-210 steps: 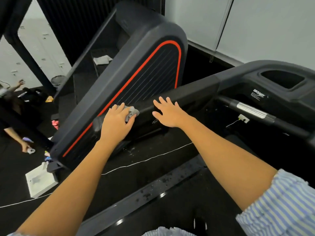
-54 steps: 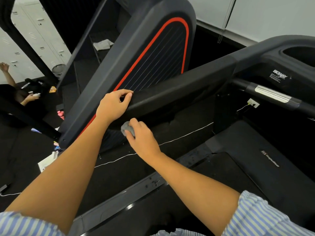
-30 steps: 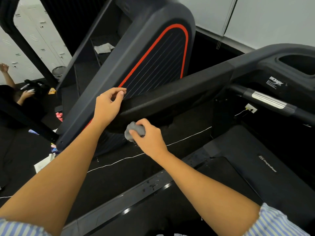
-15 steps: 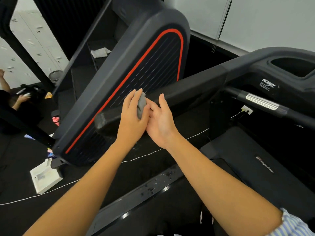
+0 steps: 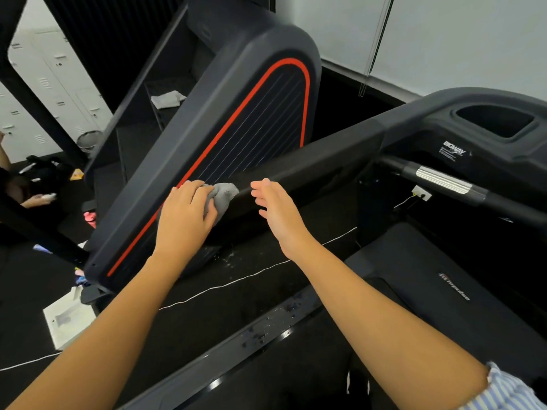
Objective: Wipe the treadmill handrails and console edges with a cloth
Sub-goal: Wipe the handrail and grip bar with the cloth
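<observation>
A black padded handrail (image 5: 319, 161) runs from the lower left up to the treadmill console (image 5: 461, 125) at the right. My left hand (image 5: 183, 214) holds a small grey cloth (image 5: 223, 194) against the near end of that handrail, with the fingers wrapped over the cloth. My right hand (image 5: 276, 208) hovers just right of the cloth, fingers straight and together, holding nothing, close to the rail's side.
A second machine with a red-trimmed side panel (image 5: 236, 149) leans right behind the handrail. The treadmill belt (image 5: 444, 297) lies at the lower right, a silver-banded grip bar (image 5: 441, 182) under the console. A white cord (image 5: 225, 287) crosses the dark floor. Another person crouches at far left (image 5: 26, 193).
The cloth passed from my right hand to my left. My left hand now presses it on the rail's end, and my right hand has drawn away to the right, open.
</observation>
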The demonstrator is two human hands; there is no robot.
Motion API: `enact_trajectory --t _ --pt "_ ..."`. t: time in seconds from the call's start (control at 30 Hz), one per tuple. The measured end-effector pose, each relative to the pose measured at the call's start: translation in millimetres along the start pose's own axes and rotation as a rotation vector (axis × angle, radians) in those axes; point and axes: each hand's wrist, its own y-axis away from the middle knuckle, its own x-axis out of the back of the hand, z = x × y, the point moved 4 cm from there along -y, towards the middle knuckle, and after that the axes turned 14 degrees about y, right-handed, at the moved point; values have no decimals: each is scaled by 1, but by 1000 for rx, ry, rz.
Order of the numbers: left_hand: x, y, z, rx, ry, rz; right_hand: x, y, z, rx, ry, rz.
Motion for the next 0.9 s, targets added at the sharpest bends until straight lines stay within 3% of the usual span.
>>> enact_trajectory --t 0.2,0.47,0.67,0.9 --pt "6 3 -6 32 -84 70 19 3 4 17 -5 32" --pt "23 -16 -2 254 -65 114 33 4 4 16 15 75" --pt "27 -30 31 273 271 178 43 8 11 -23 10 93" --pt "0 -36 95 232 669 53 54 20 20 -37 -127 4"
